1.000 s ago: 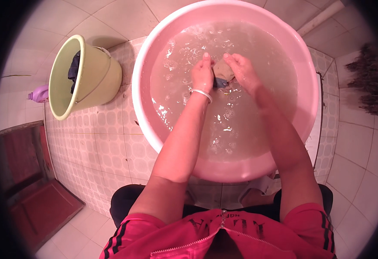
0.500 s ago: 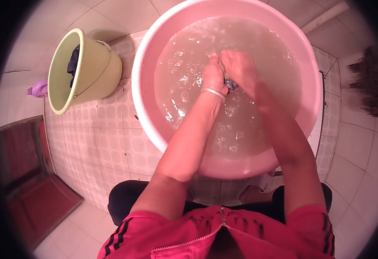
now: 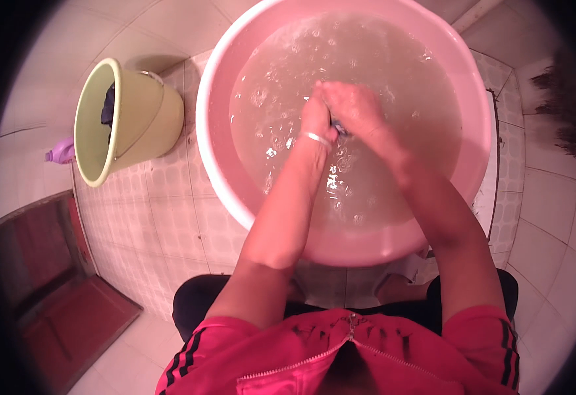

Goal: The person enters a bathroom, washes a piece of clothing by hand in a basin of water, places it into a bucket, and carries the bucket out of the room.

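Note:
Both hands meet over the middle of a large pink basin (image 3: 210,168) filled with cloudy, bubbly water (image 3: 393,174). My left hand (image 3: 315,117), with a pale bangle at its wrist, is closed. My right hand (image 3: 355,107) presses against it from the right, fingers curled over. A small bit of dark, wet cloth (image 3: 340,128) shows between the two palms; the rest of it is hidden by the hands or under the water.
On the tiled floor to the left stands a yellow-green bucket (image 3: 144,125) with dark cloth (image 3: 108,105) inside. Behind it is a purple bottle (image 3: 60,152). A reddish board (image 3: 80,329) lies at lower left. Dark bristles (image 3: 568,105) hang at the right wall.
My right hand has shifted left and rolled over the left hand, so the two are pressed closer together. The whole view has tilted slightly.

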Demonstrator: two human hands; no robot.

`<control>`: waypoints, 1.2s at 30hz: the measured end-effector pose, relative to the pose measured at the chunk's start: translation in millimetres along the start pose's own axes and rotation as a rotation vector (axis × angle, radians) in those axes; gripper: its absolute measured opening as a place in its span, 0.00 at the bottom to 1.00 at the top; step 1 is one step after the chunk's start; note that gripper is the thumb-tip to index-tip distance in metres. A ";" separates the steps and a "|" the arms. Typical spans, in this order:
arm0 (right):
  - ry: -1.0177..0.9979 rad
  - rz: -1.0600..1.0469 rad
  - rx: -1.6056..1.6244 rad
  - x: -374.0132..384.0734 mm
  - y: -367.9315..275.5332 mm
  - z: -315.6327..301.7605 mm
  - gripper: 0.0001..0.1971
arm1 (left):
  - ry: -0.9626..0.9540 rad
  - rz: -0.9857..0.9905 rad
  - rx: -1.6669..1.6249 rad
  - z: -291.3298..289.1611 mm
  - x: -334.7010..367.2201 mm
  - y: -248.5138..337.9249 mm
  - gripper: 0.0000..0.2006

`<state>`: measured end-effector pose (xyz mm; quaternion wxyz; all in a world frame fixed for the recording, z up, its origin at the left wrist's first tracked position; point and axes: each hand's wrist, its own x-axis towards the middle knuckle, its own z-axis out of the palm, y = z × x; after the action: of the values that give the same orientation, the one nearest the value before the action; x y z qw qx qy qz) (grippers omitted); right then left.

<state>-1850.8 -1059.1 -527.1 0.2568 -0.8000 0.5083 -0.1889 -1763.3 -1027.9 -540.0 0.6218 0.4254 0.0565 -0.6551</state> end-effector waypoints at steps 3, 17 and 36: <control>-0.241 0.082 0.158 9.9 19.7 -15.7 0.18 | -0.061 -0.025 0.049 -6.8 -2.8 -2.8 0.22; 0.083 -0.133 0.206 8.7 -28.3 -6.3 0.16 | 0.102 0.073 0.239 -14.3 2.1 10.6 0.15; -0.034 -0.099 -0.139 10.1 22.1 -20.9 0.11 | 0.116 -0.042 0.059 5.2 23.8 -44.7 0.18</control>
<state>-1874.2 -1080.6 -523.3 0.1996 -0.8432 0.4755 -0.1518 -1801.1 -1039.4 -572.0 0.5909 0.4794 0.0821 -0.6437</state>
